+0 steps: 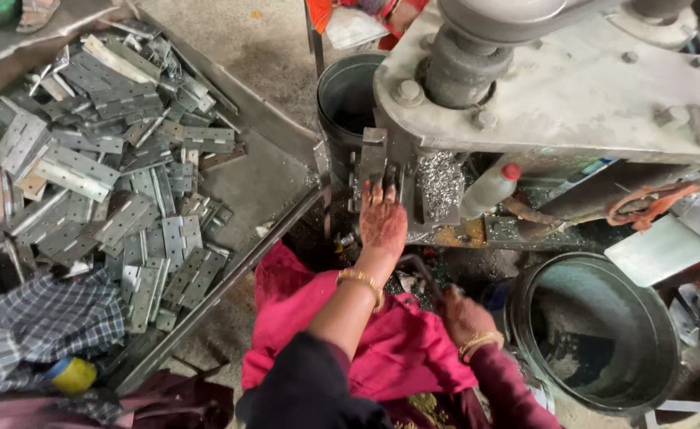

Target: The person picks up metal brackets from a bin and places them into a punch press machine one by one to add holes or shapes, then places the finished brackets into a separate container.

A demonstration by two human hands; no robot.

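My left hand (pixel 382 220) reaches forward, palm down and fingers spread, with its fingertips against the upright metal block (pixel 373 156) at the bed of a grey press machine (pixel 572 87). Whether anything lies under the fingers is hidden. A gold bangle circles that wrist. My right hand (pixel 461 314) is lower and to the right, closed around a dark curved lever (pixel 423 268) beside the machine. A big heap of flat metal hinges (pixel 103 167) lies on a sheet-metal tray (pixel 254 183) to my left, out of reach of both hands.
A white squeeze bottle with a red cap (pixel 489 189) and a pile of metal shavings (pixel 440 183) sit right of the left hand. A dark bin (pixel 348 95) stands behind; a round metal tub (pixel 600 338) at right. Checked cloth (pixel 44 318) lower left, pink cloth (pixel 381 357) on my lap.
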